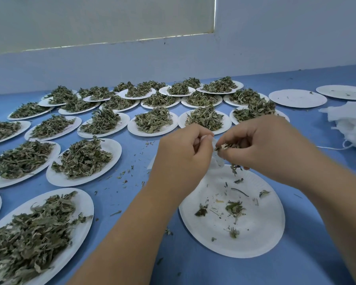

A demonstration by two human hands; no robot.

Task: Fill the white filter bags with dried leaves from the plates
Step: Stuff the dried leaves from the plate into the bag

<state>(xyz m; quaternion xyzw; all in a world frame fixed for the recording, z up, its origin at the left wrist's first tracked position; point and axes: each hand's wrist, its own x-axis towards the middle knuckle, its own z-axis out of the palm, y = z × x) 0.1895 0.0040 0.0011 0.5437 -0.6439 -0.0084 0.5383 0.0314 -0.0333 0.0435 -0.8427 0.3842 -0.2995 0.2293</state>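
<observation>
Our left hand (181, 153) curls round a thin white filter bag (216, 163), holding its mouth just above the round, ribbed paper plate (255, 239) nearest us. Our right hand (261, 145) pinches a tuft of crinkled dried leaves (226, 146) at that mouth. Only scraps lie on this plate. Left of and beyond it, more than twenty heaped plates (111, 147) stand; beyond it to the right, two bare plates (297, 98) and a fluffy bag pile (349, 124), all on the blue table (193, 268).
</observation>
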